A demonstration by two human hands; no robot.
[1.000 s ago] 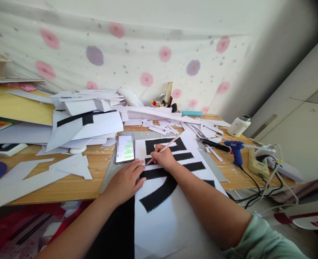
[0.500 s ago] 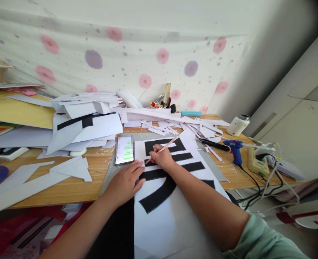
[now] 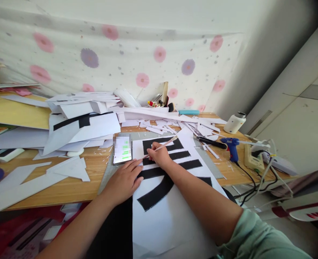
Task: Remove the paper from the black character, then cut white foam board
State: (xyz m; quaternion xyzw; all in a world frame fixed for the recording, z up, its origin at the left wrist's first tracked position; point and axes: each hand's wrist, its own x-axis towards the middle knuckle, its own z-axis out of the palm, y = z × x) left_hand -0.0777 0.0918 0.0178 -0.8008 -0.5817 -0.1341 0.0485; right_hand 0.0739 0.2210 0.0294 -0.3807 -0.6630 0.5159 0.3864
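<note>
A large white paper sheet [image 3: 159,226] with broad black strokes [image 3: 156,192], shaped like a character, hangs over the table's front edge. My right hand [image 3: 159,154] is closed around a slim pale pink pencil [image 3: 166,144], its lower tip down at the left end of a black bar. My left hand [image 3: 125,180] lies flat at the sheet's left edge, fingers stretched out near the pencil tip, holding nothing. Just beyond those fingers a phone [image 3: 122,149] with a lit screen rests on the grey cutting mat [image 3: 105,181].
Paper offcuts [image 3: 161,126] litter the back of the wooden table [image 3: 86,190]. Folded white sheets [image 3: 94,126] are piled at left. To the right are a black utility knife [image 3: 211,142], a blue glue gun [image 3: 231,148], a power strip [image 3: 253,158] with cables and a white jar [image 3: 234,123].
The whole view has shifted slightly left and up. My right hand has moved the pencil tip a little up and left on the sheet; my left hand stays flat.
</note>
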